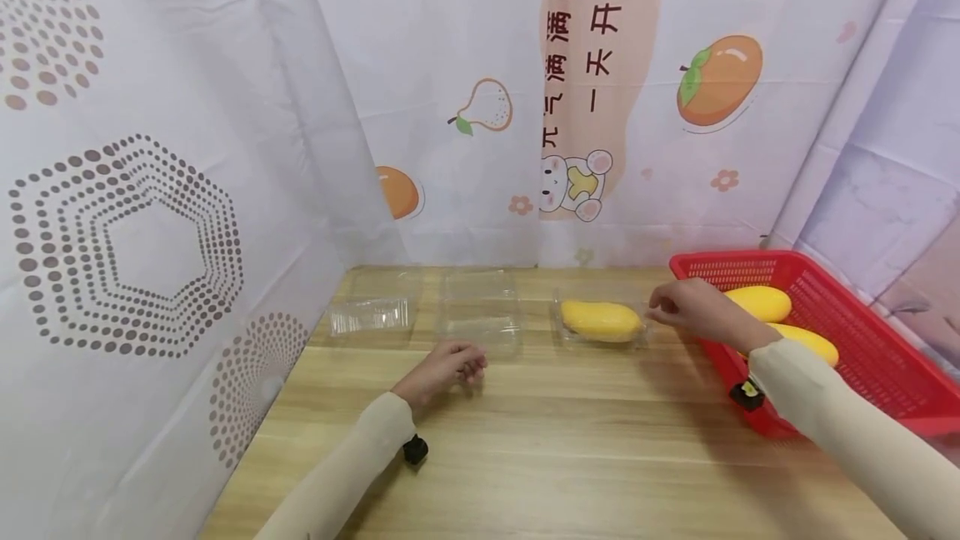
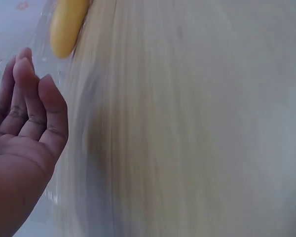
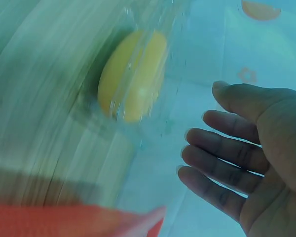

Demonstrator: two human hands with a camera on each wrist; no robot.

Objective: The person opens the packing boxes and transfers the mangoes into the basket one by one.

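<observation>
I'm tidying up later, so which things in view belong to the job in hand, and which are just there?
Apparently part of the job:
three smooth yellow oblong fruits
three clear rectangular plastic containers
red perforated plastic basket

Just there:
light wood-grain table
white fruit-printed fabric backdrop
white brown-dotted fabric hanging

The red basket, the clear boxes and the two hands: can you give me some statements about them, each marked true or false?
1. Two yellow pieces show in the red basket. True.
2. The rightmost clear box holds one yellow piece. True.
3. The left hand is nearer the middle clear box than the right hand is. True.
4. The right hand grips a yellow piece. False: it holds nothing.
5. The middle clear box holds a yellow piece. False: nothing lies in it.
6. The red basket stands left of the boxes. False: it stands right of them.
</observation>
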